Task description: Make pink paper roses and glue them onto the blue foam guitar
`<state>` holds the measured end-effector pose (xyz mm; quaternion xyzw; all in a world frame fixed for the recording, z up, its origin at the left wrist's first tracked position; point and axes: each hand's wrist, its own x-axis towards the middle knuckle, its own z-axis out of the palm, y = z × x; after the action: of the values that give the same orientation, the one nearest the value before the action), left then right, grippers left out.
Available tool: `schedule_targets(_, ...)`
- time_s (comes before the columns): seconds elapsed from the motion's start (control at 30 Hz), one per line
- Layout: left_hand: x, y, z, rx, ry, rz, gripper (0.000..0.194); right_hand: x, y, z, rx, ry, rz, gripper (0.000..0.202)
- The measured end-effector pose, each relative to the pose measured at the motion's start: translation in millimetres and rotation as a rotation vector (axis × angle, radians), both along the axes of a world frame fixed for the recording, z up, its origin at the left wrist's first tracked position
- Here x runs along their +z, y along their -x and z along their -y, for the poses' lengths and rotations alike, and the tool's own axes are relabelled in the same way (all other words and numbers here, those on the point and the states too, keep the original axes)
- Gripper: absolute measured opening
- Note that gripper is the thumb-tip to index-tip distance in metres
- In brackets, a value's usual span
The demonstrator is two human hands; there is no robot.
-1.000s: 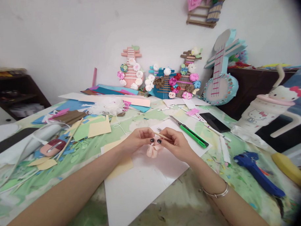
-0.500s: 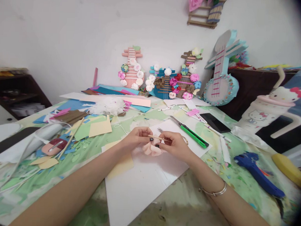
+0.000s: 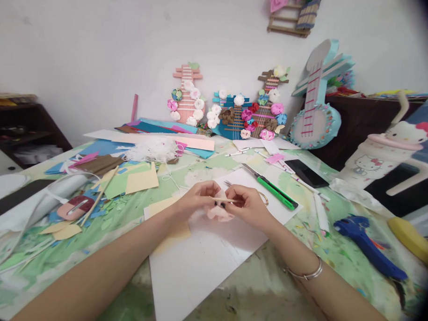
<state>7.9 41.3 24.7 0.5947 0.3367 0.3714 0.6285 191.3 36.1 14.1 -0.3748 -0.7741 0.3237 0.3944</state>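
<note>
A thin wooden stick lies level between my hands, over a pale pink crinkled paper piece. My left hand has its fingers closed on the stick's left end and the paper's edge. The stick's right part is pinched in my right hand, whose thumb touches the paper. Both thumbs are close together. Beneath them is a white sheet on the green-patterned table cover. Behind my right hand, scissors are partly hidden.
A green utility knife lies right of my hands, near a black phone. Further right are a blue glue gun and a white tumbler. Paper scraps are at left; decorated paper instruments stand behind.
My thumbs have come closer together at the paper. The stick has shifted slightly and is more level; the pink paper's shape has changed a little.
</note>
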Motion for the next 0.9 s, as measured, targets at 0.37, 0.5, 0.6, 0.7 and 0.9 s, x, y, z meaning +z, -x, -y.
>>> schedule_targets(0.37, -2.1, 8.2, -5.7, 0.003, 0.003, -0.026, 0.022, 3.4, 0.5, 0.1, -0.051, 0.059, 0.015, 0.009)
schedule_targets(0.5, -0.3, 7.7, -5.9, 0.028, -0.032, -0.035, 0.024, 5.3, -0.2, -2.1, -0.089, 0.029, 0.043, 0.007)
schedule_targets(0.6, 0.2, 6.7, -4.5, 0.035, -0.070, -0.048, 0.026, 4.5, -1.1, -2.6, -0.094, 0.017, 0.049, 0.006)
schedule_targets(0.7, -0.8, 6.5, -4.3, 0.045, -0.091, -0.036, 0.028, 2.8, -2.6, -2.5, -0.080, 0.021, 0.050, 0.007)
schedule_targets(0.9, -5.0, 7.6, -7.1, -0.013, -0.023, 0.010, 0.029, 0.5, -6.6, -4.7, -0.028, 0.024, 0.019, 0.010)
